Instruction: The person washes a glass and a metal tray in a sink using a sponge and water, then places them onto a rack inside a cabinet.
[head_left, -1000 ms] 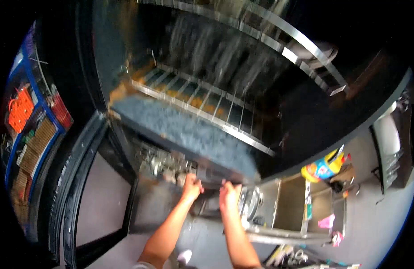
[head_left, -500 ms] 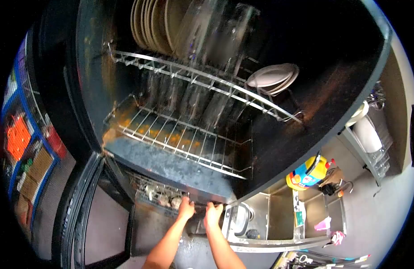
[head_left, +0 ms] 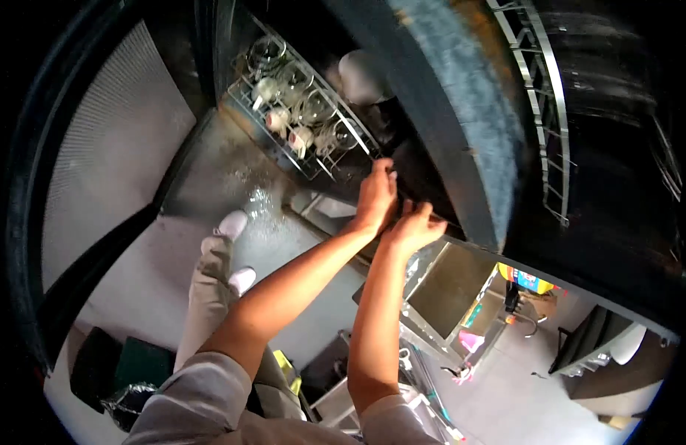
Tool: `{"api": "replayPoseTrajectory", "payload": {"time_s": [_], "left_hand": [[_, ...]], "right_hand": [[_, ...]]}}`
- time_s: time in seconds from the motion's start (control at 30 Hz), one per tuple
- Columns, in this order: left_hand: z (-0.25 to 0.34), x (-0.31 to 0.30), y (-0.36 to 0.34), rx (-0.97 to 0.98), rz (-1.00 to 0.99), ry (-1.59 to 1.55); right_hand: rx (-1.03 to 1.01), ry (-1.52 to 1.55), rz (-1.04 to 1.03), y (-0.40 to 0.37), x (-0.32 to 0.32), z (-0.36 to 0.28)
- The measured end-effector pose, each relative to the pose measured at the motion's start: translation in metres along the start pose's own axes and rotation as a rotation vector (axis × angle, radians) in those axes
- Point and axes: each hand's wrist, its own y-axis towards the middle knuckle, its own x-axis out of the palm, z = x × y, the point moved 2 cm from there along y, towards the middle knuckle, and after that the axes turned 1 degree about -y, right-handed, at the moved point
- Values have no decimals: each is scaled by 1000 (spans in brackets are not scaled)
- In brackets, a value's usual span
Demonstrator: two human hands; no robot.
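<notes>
Both my hands reach to the dark lower shelf of a cabinet, side by side. My left hand [head_left: 378, 194] is at the near corner of a wire rack [head_left: 324, 81], its fingers curled; what they hold, if anything, is hidden. Just to the right, my right hand [head_left: 417, 226] has bent fingers near the shelf edge, their tips partly in shadow. On the rack stand several glass cups [head_left: 313, 107] and small white cups [head_left: 300, 138]. Behind the rack lies a round white item [head_left: 360, 76].
A metal sink [head_left: 450, 289] is to the right, with a yellow bottle [head_left: 527, 278] beyond it. An upper wire shelf [head_left: 543, 104] crosses the upper right. An open door panel [head_left: 120, 141] stands at the left. My shoes [head_left: 233, 224] are on the floor.
The view has tilted down and turned, bringing the lower rack of cups closer and my arms and legs into sight. Both hands remain by the lower shelf.
</notes>
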Motion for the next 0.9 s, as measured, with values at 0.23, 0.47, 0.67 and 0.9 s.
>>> {"api": "replayPoseTrajectory", "payload": {"time_s": [0.23, 0.47, 0.67, 0.9], "left_hand": [[-6, -8, 1, 132, -183, -125], [-2, -1, 20, -137, -315, -38], [-9, -5, 23, -201, -515, 58], [-21, 8, 32, -149, -671, 121]], "right_hand": [[-146, 4, -77, 1, 9, 7], [-154, -76, -101, 10, 9, 14], [-200, -212, -70, 30, 20, 38], [-332, -104, -91, 47, 20, 49]]}}
